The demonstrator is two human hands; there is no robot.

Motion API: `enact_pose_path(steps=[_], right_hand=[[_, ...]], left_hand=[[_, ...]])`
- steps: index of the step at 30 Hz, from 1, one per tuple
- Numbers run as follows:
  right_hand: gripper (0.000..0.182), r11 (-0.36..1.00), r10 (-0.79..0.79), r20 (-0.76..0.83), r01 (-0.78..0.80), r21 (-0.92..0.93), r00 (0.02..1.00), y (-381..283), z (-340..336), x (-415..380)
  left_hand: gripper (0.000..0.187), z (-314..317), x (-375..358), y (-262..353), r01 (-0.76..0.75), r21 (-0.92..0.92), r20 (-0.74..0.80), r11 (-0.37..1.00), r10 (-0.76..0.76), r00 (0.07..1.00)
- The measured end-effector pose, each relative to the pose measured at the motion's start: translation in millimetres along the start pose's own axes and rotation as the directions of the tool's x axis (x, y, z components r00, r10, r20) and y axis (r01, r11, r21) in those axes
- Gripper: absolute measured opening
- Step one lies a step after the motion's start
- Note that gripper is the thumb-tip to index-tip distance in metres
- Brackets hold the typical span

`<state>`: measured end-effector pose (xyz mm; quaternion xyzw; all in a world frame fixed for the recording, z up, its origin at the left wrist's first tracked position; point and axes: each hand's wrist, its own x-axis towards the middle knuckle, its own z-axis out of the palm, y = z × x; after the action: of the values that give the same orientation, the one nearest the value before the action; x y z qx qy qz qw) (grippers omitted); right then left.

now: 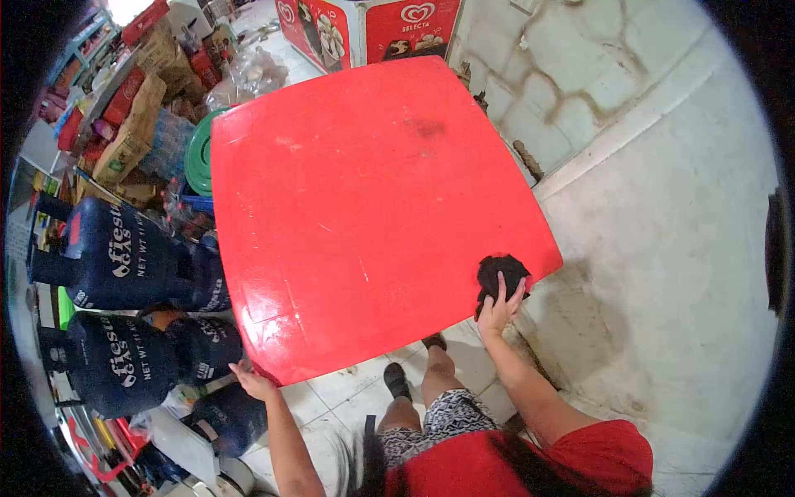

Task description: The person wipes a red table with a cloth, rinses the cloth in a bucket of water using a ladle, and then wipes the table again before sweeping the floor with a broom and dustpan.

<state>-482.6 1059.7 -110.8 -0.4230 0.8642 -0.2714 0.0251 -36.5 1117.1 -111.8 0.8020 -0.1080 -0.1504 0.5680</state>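
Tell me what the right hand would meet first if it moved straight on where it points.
The black cloth against the right hand; past it, the red table looks free toward its far edge, though depth is hard to judge.

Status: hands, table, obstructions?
Left hand at near-left corner of red table. Right hand holding black cloth, near-right corner. Gas cylinders beside left edge.

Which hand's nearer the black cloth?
Right. The right hand is on the black cloth, by the red table's right near corner; the left hand is well away from it, at the left near corner.
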Motion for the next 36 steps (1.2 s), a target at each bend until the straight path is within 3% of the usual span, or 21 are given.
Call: enact_pose_path(steps=[1,2,3,5,6,9,13,14,15,17,19,21,24,26,27,29,30,31,33,35,36], right_hand=[[0.047,1.0,0.008,-0.004,-0.008,0.008,1.0,-7,8,-3],[0.045,0.999,-0.02,-0.098,0.023,0.03,0.995,-12,18,-1],[0.043,0.998,-0.043,-0.187,0.051,0.04,0.981,-12,25,0],[0.04,0.994,-0.101,-0.178,0.105,0.013,0.979,-9,33,8],[0.038,0.994,-0.104,-0.221,0.11,0.016,0.97,-13,35,14],[0.035,0.997,-0.073,-0.268,0.069,-0.024,0.961,-26,41,26],[0.035,0.997,-0.055,-0.284,0.067,0.033,0.957,-40,52,40],[0.035,0.997,-0.029,-0.263,0.047,0.062,0.964,-44,55,43],[0.036,0.995,-0.009,-0.242,0.032,0.093,0.97,-49,59,50],[0.036,0.986,-0.019,-0.193,0.05,0.157,0.981,-59,59,61],[0.036,0.977,0.022,-0.181,0.017,0.212,0.983,-72,62,75],[0.038,0.969,0.057,-0.176,-0.012,0.248,0.983,-80,69,86],[0.04,0.954,0.077,-0.149,-0.029,0.3,0.986,-99,75,109],[0.04,0.951,0.084,-0.134,-0.039,0.308,0.987,-108,86,125],[0.04,0.95,0.08,-0.13,-0.036,0.311,0.988,-113,92,129],[0.04,0.948,0.08,-0.128,-0.036,0.317,0.989,-123,104,142],[0.04,0.948,0.064,-0.138,-0.018,0.318,0.988,-127,110,152],[0.04,0.947,0.07,-0.125,-0.027,0.321,0.99,-129,117,162],[0.04,0.954,0.076,-0.176,-0.02,0.299,0.981,-134,133,189],[0.041,0.966,0.047,-0.248,0.02,0.258,0.968,-131,145,227],[0.042,0.973,0.047,-0.289,0.022,0.232,0.956,-128,150,248]], left_hand=[[0.067,-1,0,5,0.031,0.03,0.055,0.999,-0.032,0.998],[0.069,0,0,8,0.203,-0.023,0.062,0.979,-0.201,0.978],[0.069,-2,5,2,0.202,-0.007,0.07,0.979,-0.201,0.977],[0.066,7,14,-6,0.38,-0.356,0.202,0.854,-0.327,0.923],[0.062,13,14,-3,0.423,-0.39,0.221,0.818,-0.363,0.905],[0.063,34,18,11,0.445,-0.406,0.271,0.798,-0.36,0.893],[0.064,64,37,30,0.375,-0.313,0.348,0.873,-0.262,0.9],[0.063,71,46,32,0.42,-0.276,0.393,0.865,-0.297,0.87],[0.064,76,75,16,0.456,-0.37,0.538,0.809,-0.214,0.816],[0.062,95,74,38,0.487,-0.3,0.453,0.82,-0.327,0.83],[0.063,116,76,54,0.462,-0.236,0.413,0.855,-0.342,0.844],[0.068,133,86,67,0.478,-0.207,0.626,0.854,-0.26,0.735],[0.07,172,83,91,0.453,-0.129,0.571,0.882,-0.307,0.762],[0.073,197,83,102,0.269,-0.069,0.631,0.961,-0.167,0.758],[0.073,206,86,106,0.255,-0.058,0.633,0.965,-0.162,0.757],[0.074,231,74,118,0.154,0.071,0.49,0.985,-0.169,0.855],[0.071,243,85,114,0.256,0.003,0.527,0.967,-0.219,0.821],[0.071,255,100,109,0.25,0.012,0.52,0.968,-0.22,0.825],[0.069,268,130,96,0.383,-0.011,0.735,0.924,-0.252,0.629],[0.07,298,90,108,0.245,-0.051,0.747,0.968,-0.126,0.653],[0.069,307,79,105,0.329,-0.101,0.786,0.939,-0.127,0.605]])
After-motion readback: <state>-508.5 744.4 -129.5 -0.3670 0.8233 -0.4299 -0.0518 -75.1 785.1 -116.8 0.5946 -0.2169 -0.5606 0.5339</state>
